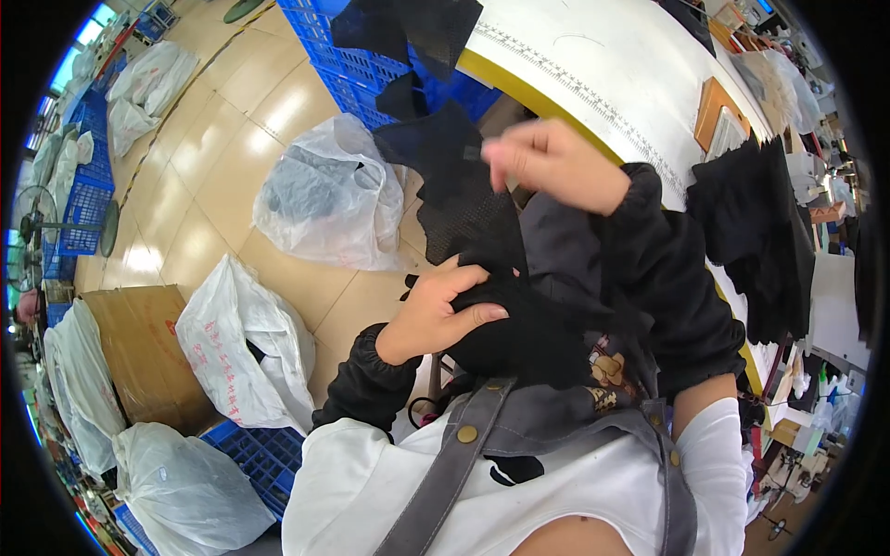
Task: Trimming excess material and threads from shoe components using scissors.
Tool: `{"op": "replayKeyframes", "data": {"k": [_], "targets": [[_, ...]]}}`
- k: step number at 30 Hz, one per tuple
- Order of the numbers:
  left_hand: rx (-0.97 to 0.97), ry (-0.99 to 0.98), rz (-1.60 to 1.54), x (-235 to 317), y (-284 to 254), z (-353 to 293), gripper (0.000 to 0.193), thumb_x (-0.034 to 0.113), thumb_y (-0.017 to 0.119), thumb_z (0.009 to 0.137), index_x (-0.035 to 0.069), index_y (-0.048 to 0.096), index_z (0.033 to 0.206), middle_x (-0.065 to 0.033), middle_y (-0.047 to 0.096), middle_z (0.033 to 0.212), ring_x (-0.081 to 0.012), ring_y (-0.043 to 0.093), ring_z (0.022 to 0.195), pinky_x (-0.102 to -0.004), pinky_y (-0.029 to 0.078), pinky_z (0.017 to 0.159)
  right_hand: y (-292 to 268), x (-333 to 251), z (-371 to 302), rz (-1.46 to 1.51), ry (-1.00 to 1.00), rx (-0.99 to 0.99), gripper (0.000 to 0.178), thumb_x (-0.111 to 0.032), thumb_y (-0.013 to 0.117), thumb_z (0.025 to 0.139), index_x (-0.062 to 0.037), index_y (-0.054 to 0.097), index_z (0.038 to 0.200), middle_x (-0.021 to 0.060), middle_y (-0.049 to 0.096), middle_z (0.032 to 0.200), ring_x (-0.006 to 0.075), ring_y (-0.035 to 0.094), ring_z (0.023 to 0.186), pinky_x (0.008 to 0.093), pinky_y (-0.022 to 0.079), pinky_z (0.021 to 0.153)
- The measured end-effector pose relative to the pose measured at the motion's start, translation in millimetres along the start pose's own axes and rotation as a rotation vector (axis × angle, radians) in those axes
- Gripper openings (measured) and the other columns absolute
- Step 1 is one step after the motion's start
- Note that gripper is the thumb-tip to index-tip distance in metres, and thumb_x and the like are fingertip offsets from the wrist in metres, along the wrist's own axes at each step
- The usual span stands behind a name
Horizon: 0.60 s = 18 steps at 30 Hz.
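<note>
My left hand (431, 310) is closed on a bunch of black fabric (519, 329) resting on my lap, its thumb lying across the top. From there black mesh fabric pieces (464, 208) stretch forward toward a blue plastic crate (357, 93). My right hand (561, 167) is raised beside the mesh, near the table edge. Its fingers are curled together in a pinch and slightly blurred, so what they hold, if anything, cannot be made out. More dark fabric pieces (408, 32) hang over the crate's rim.
A white table (593, 83) with ruler markings runs along the right, with a stack of black fabric (751, 232) at its edge. On the tiled floor to the left are a translucent bag (324, 195), a white sack (246, 343), a cardboard box (144, 357) and another stuffed bag (190, 491).
</note>
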<state>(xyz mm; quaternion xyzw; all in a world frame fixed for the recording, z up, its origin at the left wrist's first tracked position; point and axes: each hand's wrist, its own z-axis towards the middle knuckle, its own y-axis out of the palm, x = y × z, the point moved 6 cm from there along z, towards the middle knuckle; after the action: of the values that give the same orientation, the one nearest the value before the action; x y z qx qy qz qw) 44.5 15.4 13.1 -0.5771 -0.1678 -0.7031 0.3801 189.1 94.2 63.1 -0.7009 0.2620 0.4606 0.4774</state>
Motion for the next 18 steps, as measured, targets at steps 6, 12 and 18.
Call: {"op": "replayKeyframes", "data": {"k": [6, 12, 18], "targets": [[0.002, 0.022, 0.126, -5, 12, 3, 0.033, 0.024, 0.074, 0.073, 0.001, 0.06, 0.092, -0.0137, 0.055, 0.08, -0.029, 0.054, 0.072, -0.0333, 0.043, 0.063, 2, -29, 53, -0.598, -0.157, 0.195, 0.052, -0.047, 0.055, 0.083, 0.0011, 0.057, 0.104, 0.0137, 0.064, 0.082, 0.0211, 0.061, 0.076, 0.0315, 0.048, 0.069], [0.014, 0.008, 0.161, -11, 14, 1, 0.032, 0.023, 0.074, 0.072, -0.001, 0.058, 0.088, -0.0145, 0.055, 0.084, -0.0283, 0.054, 0.073, -0.0335, 0.043, 0.063, 3, 5, 83, -0.553, 0.162, 0.13, 0.052, -0.048, 0.047, 0.086, 0.0006, 0.065, 0.084, 0.0164, 0.063, 0.066, 0.028, 0.064, 0.066, 0.0349, 0.049, 0.069], [-0.013, 0.103, -0.132, -1, -29, -10, 0.029, 0.022, 0.065, 0.076, -0.004, 0.055, 0.084, -0.0195, 0.048, 0.121, -0.03, 0.051, 0.102, -0.037, 0.037, 0.093, -34, -5, 25, 0.187, 0.034, 0.269, 0.044, -0.042, 0.054, 0.087, -0.001, 0.062, 0.074, 0.001, 0.052, 0.052, 0.0088, 0.051, 0.045, 0.0229, 0.038, 0.044]]}}
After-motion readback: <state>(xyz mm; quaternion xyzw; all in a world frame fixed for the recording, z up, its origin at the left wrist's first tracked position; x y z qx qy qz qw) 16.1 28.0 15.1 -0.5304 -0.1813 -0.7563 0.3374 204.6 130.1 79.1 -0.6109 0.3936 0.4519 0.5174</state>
